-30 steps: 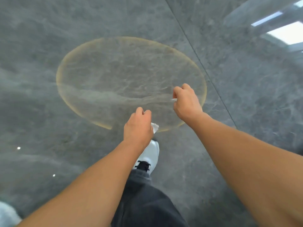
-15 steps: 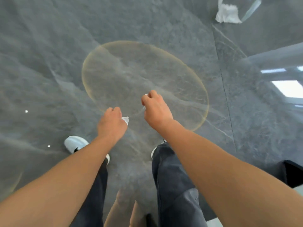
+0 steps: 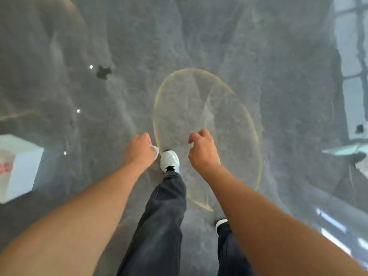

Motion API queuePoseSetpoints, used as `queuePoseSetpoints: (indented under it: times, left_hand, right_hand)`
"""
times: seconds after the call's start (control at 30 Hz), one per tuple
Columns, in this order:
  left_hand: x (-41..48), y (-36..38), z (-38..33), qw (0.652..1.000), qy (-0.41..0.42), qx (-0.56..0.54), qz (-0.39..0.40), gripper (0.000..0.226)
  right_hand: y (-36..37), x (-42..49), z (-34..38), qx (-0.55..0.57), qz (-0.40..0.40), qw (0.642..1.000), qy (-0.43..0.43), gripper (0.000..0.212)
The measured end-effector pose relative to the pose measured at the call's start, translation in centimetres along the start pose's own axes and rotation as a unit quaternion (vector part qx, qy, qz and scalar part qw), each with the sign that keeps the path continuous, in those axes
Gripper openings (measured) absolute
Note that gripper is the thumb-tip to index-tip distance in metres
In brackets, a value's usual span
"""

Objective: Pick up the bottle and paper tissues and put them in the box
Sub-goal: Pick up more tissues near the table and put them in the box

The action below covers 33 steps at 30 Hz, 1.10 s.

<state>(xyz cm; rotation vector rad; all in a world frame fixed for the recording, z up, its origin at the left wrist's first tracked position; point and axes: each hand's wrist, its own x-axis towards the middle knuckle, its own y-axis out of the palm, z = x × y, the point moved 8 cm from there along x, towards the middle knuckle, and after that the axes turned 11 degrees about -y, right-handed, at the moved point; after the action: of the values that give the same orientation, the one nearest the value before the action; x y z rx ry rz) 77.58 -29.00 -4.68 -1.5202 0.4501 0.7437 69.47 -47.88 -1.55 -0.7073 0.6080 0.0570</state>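
Hands: left hand and right hand each clenched on a white tissue scrap for carrying | box on floor, far left | bottle unseen

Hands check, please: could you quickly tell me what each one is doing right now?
Left hand: closed on a paper tissue.
Right hand: closed on something white; too little shows to name it.

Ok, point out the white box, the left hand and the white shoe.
white box (image 3: 22,154): head view, on its top face.
left hand (image 3: 139,149): head view, on the back of the closed fist.
white shoe (image 3: 169,159): head view, on the toe.
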Motion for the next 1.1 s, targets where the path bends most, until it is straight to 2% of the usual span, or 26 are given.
queuePoseSetpoints:
  times: [0.17,0.27,0.47,0.6,0.73,0.83,0.93,1.1]
  left_hand:
    - [4.0,-7.4,10.3,0.993,-0.087,-0.083,0.014,0.009]
    - [5.5,-10.8,14.7,0.986,-0.110,-0.127,0.000,0.009]
    - [6.5,-15.4,21.9,0.958,-0.173,-0.225,-0.028,0.011]
    - [5.5,-16.8,24.9,0.937,-0.217,-0.271,-0.032,0.018]
    - [4.6,-18.9,26.9,0.908,-0.259,-0.327,-0.037,0.014]
    - [5.4,-20.0,27.8,0.912,-0.256,-0.319,-0.029,0.014]
    - [7.0,-20.8,29.3,0.906,-0.251,-0.339,-0.036,0.015]
    - [9.5,-22.1,32.8,0.871,-0.282,-0.401,-0.042,0.011]
  right_hand:
    - [1.6,6.1,12.8,-0.068,0.051,0.993,-0.079,0.029]
    - [2.9,8.9,19.1,-0.091,0.072,0.987,-0.113,0.033]
    - [4.7,12.0,27.1,-0.119,0.111,0.973,-0.163,0.031]
    - [6.1,13.7,30.7,-0.134,0.144,0.967,-0.161,0.022]
    - [7.3,15.5,35.8,-0.153,0.183,0.956,-0.170,0.022]
    - [8.0,17.2,39.7,-0.163,0.197,0.948,-0.188,0.025]
    - [9.3,19.2,42.8,-0.189,0.219,0.934,-0.211,0.021]
    - [12.6,21.8,48.4,-0.289,0.233,0.892,-0.258,0.026]
